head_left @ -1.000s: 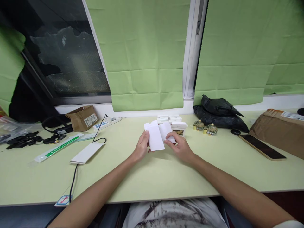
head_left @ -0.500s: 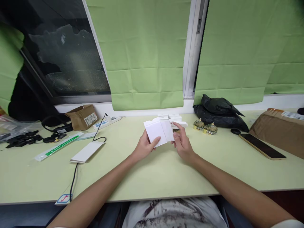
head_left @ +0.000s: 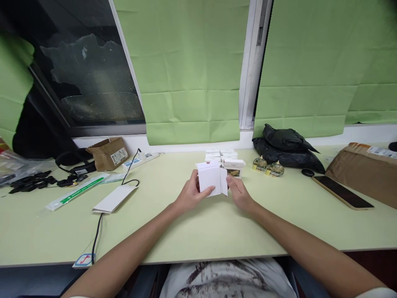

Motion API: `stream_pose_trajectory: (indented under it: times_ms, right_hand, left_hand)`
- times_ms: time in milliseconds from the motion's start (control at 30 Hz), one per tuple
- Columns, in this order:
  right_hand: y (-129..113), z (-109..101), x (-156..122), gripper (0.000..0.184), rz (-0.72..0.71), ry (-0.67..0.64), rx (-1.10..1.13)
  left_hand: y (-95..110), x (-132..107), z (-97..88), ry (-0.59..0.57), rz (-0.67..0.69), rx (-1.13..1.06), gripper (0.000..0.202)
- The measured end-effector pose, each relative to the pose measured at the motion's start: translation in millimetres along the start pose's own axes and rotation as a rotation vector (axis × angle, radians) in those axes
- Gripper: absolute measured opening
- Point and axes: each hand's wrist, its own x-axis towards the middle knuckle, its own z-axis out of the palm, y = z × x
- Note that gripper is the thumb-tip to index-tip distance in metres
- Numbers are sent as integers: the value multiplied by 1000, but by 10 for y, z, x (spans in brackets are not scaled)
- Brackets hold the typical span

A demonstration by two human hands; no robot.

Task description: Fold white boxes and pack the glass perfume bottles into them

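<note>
A small white cardboard box (head_left: 211,179), partly folded into shape, stands between my two hands above the pale green desk (head_left: 186,231). My left hand (head_left: 191,193) grips its left side, thumb on the front face. My right hand (head_left: 238,192) presses fingers against its right side flap. Right behind it sit several small white boxes (head_left: 223,157), one with a picture on its front (head_left: 233,171).
Two gold ornaments (head_left: 268,166) and a black bag (head_left: 287,148) lie to the right, then a phone (head_left: 342,191) and a brown parcel (head_left: 366,167). On the left lie flat white cards (head_left: 113,199), a black cable (head_left: 99,223), a cardboard box (head_left: 108,153) and black clips (head_left: 29,183).
The flat white card has been folded up into a box shape. Both hands have closed in on its sides and it now stands more upright.
</note>
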Motion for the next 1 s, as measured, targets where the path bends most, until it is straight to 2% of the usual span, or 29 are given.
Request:
stream_pose_trajectory:
  times_ms: [133, 333, 733, 1000]
  right_hand:
    - [-9, -23, 23, 60, 7, 26, 43]
    - [-26, 4, 37, 47, 52, -58, 89]
    - [63, 63, 45, 41, 70, 90, -4]
    - [44, 39, 37, 42, 26, 80, -121]
  left_hand:
    - [4, 4, -10, -6, -11, 24, 61]
    - [-10, 0, -4, -33, -7, 47, 61]
    - [-76, -34, -45, -139, 64, 175, 58]
    - [-145, -20, -76, -123, 50, 347, 53]
